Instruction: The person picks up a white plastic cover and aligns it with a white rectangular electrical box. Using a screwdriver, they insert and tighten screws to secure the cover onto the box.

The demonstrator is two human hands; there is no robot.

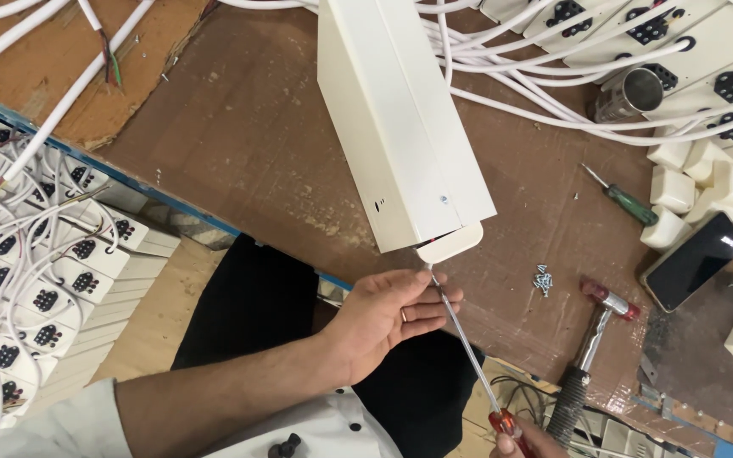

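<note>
A long cream-white power strip housing [400,119] lies on the brown cardboard-covered table [248,144], its near end fitted with a white end cap [450,245]. My left hand [388,315] sits just below that cap, fingers pinched around the shaft of a long screwdriver [467,339] close to its tip. The tip touches the cap's underside. My right hand [526,443] shows only at the bottom edge, gripping the screwdriver's red handle.
A small pile of screws [543,280], a hammer [591,356], a green screwdriver [625,199], a black phone [694,259], white end caps [689,191] and a metal cup [629,93] lie right. Finished white strips with cables are stacked at left [36,288] and top right [680,42].
</note>
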